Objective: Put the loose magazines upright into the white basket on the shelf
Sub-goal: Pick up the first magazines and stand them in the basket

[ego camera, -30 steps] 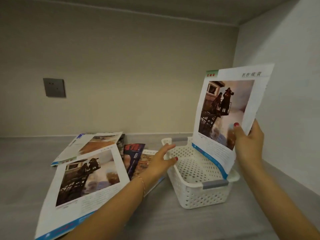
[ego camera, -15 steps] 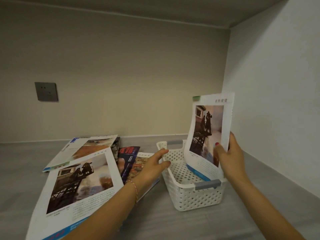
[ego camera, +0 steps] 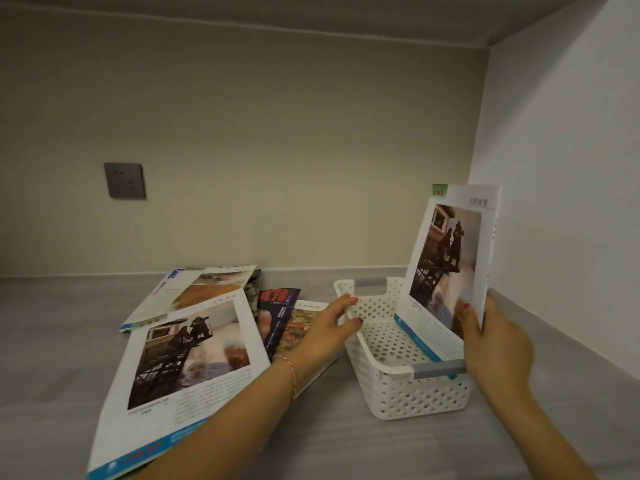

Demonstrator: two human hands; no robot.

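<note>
A white perforated basket (ego camera: 398,393) with grey handles stands on the grey shelf at the right. One magazine (ego camera: 450,258) with a dark balcony photo stands upright inside it along the right wall, gripped at its near edge by my right hand (ego camera: 495,344). My left hand (ego camera: 329,329) rests with spread fingers on the basket's left rim. Loose magazines lie flat to the left: a large one (ego camera: 180,372) with the same photo, another (ego camera: 194,289) behind it, and a dark one (ego camera: 277,306) partly under my left wrist.
The white side wall (ego camera: 561,202) rises close to the basket's right. A grey wall socket (ego camera: 124,180) sits on the beige back wall. Grey shelf surface (ego camera: 381,445) extends in front of the basket.
My right hand has lowered the magazine from above the basket down into it, and it now stands along the right wall. My left hand moved onto the basket's left rim.
</note>
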